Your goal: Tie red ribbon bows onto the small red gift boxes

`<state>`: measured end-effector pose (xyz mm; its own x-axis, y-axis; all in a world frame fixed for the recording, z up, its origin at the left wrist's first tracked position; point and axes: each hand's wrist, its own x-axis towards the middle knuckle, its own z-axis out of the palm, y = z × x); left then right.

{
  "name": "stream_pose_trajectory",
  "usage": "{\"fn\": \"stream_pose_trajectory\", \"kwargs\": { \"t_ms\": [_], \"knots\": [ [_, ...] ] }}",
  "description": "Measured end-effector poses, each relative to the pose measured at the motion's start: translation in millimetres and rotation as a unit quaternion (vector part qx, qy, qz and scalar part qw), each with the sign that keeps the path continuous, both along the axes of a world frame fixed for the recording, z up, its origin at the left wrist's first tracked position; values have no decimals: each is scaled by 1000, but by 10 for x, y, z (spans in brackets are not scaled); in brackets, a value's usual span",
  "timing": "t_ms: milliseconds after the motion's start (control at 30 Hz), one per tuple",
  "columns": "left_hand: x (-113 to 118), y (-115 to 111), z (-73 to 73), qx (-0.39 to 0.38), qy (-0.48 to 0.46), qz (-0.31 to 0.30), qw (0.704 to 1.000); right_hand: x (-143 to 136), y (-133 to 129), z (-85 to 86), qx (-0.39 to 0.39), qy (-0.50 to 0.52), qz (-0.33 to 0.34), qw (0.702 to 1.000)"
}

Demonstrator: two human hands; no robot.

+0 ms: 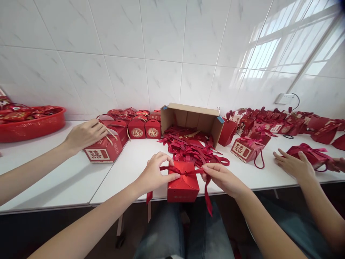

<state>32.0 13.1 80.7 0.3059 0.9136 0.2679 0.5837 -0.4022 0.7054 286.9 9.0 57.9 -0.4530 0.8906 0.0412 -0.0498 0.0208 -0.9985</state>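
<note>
Our red box sits at the near edge of the tabletop. The ribbon is crossed over its lid, but there is no bow yet, and both ends hang loose. Our left hand has its grip curled closed on the ribbon, with the thumb on the lid. Our right hand has its grip pinched on the ribbon's other side. A pile of ribbons spills from a carton toward the far edge, so plenty are left. Toward the right edge, many boxes are done up with bows, like the bow box nearest us. It says 囍, and so does the rope box on our left, under a helper's hand. Two back boxes by the far edge say 金榜題名. The front of our box seems to have small words, too blurry to read.
</note>
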Motion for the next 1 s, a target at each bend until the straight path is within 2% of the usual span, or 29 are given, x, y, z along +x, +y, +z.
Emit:
{"fn": "stream_pose_trajectory", "kwargs": {
  "t_ms": [100,200,367,533,700,767,833,933,1000],
  "knots": [
    [27,-38,64,1,18,-11,1000,29,1,40,-6,80,-6,997],
    [105,-57,110,14,-13,-29,999,-44,3,72,10,87,-3,996],
    [300,-20,150,28,-97,-25,995,-285,19,96,80,49,-52,994],
    [416,31,196,40,-107,0,993,-398,12,85,121,16,-98,988],
    [406,22,231,78,-111,-6,991,-435,-64,32,188,-96,-152,966],
    [354,32,207,76,-112,-14,991,-456,-89,-1,233,-111,-174,950],
    [275,64,141,56,-109,7,992,-477,-100,-36,259,-111,-185,942],
    [139,131,-18,-21,-85,52,995,-504,-100,-68,243,-107,-164,950],
    [68,166,-123,-75,-74,49,993,-522,-100,-61,217,-85,-134,963]
  ]
}}
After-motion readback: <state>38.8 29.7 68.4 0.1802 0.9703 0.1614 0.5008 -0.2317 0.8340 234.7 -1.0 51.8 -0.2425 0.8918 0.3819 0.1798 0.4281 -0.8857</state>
